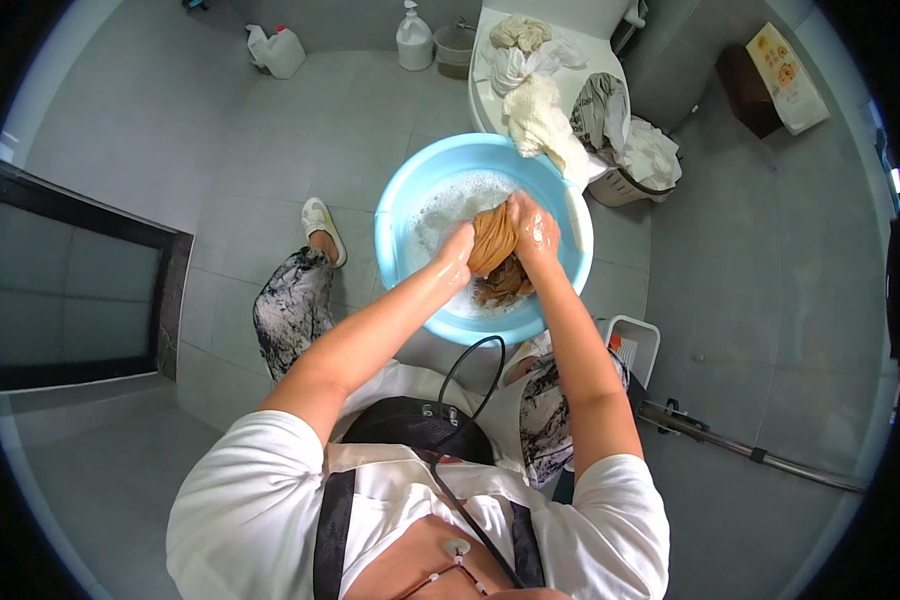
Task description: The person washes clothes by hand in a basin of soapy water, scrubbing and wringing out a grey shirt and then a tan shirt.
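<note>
Both my left hand (457, 250) and right hand (532, 228) have fingers clenched around the brown cloth (494, 240) over the soapy blue basin (410, 190).

White short-sleeve T-shirt (240, 500) w/ black straps (332, 535) down the chest, black pouch (415, 425) at front, thin black cable (465, 375) looping up from it. Trousers (290, 305) in black-and-white marbled print. White slipper (320, 225) on far left foot. Both forearms bare, left hand (458, 250) & right hand (532, 225) wet, soapy.
</note>
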{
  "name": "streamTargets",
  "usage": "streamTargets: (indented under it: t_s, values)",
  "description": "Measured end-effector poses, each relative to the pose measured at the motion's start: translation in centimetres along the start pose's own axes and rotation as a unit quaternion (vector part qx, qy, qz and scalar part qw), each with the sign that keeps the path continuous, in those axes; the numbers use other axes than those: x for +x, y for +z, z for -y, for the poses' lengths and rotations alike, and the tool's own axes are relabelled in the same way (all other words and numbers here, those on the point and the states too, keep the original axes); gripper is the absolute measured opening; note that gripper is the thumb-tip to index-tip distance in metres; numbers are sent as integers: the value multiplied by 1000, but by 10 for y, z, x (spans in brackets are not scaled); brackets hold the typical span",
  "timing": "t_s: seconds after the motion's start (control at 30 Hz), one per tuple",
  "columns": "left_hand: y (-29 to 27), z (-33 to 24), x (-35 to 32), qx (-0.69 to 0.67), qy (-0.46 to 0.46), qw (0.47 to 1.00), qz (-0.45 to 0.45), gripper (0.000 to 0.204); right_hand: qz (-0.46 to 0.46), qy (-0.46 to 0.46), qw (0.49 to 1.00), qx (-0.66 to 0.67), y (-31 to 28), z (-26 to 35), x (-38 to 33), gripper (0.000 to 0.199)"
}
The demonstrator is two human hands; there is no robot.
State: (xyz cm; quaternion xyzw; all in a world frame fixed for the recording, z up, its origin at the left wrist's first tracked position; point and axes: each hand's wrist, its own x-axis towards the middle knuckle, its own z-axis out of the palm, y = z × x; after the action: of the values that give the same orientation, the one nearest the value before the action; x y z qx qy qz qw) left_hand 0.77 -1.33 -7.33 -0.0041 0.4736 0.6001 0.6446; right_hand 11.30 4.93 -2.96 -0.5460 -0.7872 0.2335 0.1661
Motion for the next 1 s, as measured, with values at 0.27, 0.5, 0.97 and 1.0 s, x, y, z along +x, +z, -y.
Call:
streamTargets:
  t_s: [0.27,0.5,0.97,1.0]
  values:
    - [-51,-40,16,386,134,910,-68,40,-105,-113,987,34,-8,-36,7,33]
    - [-24,-31,16,871,239,429,17,59,140,-72,971,-177,15,-16,1,45]
    - [-67,-4,93,906,120,398,82,75,347,-63,891,-288,67,-58,24,32]
    - [-21,-29,64,880,69,466,68,79,318,-40,914,-248,57,-58,24,31]
